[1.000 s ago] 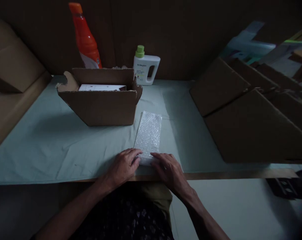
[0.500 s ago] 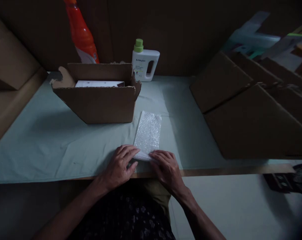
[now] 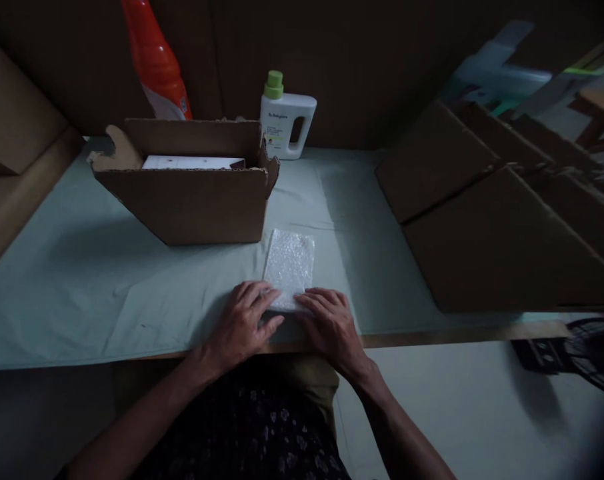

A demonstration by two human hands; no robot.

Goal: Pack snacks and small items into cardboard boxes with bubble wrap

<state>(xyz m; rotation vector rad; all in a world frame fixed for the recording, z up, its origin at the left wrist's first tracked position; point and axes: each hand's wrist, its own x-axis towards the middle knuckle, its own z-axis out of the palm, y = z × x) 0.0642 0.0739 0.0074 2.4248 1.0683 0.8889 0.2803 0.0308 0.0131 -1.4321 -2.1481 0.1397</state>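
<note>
A strip of white bubble wrap (image 3: 289, 265) lies flat on the pale green table cover (image 3: 107, 287), its near end rolled or folded over. My left hand (image 3: 243, 325) and my right hand (image 3: 330, 327) both press on that near end, fingers curled over the fold. An open cardboard box (image 3: 192, 200) stands just behind and to the left of the wrap, with a white flat item (image 3: 189, 162) inside it.
An orange bottle (image 3: 155, 63) and a white jug with a green cap (image 3: 285, 120) stand at the back. Flat cardboard sheets (image 3: 507, 220) lean at the right. More cardboard (image 3: 17, 147) sits at the left. A dark fan (image 3: 592, 353) is low at the right.
The visible length of bubble wrap has shortened as both hands moved away from me along it, folding or rolling its near end. The view has tilted slightly.
</note>
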